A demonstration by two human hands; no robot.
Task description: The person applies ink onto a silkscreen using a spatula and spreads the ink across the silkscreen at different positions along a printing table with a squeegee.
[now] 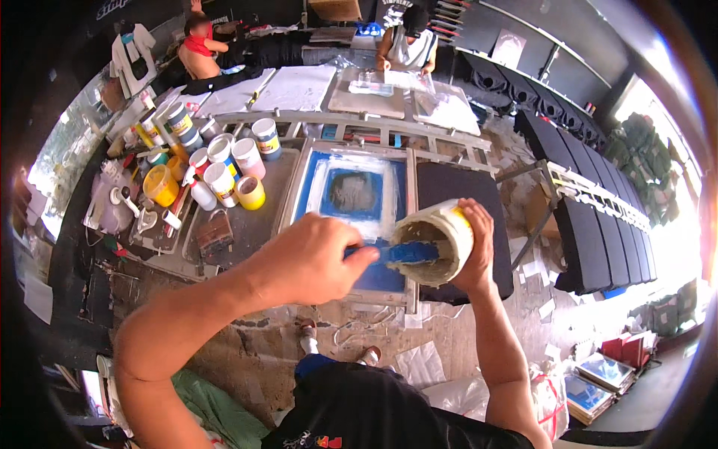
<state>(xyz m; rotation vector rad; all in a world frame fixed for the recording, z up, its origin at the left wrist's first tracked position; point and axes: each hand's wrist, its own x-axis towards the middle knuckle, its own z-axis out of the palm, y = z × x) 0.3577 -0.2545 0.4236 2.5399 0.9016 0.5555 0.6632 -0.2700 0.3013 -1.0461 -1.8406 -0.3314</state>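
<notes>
My left hand (329,258) is closed round the handle of a blue spatula (415,253), whose blade reaches into the mouth of a white ink tub (452,224). My right hand (476,243) grips the tub from its right side and tips it so the mouth faces left. Pale, smeared residue coats the tub's inside and rim. Beneath both hands lies a screen-printing frame (410,202) with blue mesh, a white band of ink or coating and a greyish patch (353,191) in the middle. Part of the frame is hidden by my left hand and the tub.
Several ink tubs (221,182), a spray bottle (200,193) and a yellow tub (160,185) crowd the table at left. Black fabric (460,187) covers a platen right of the frame. Metal rails (359,135) run behind. Two people work at the back; black garments (591,202) line the right.
</notes>
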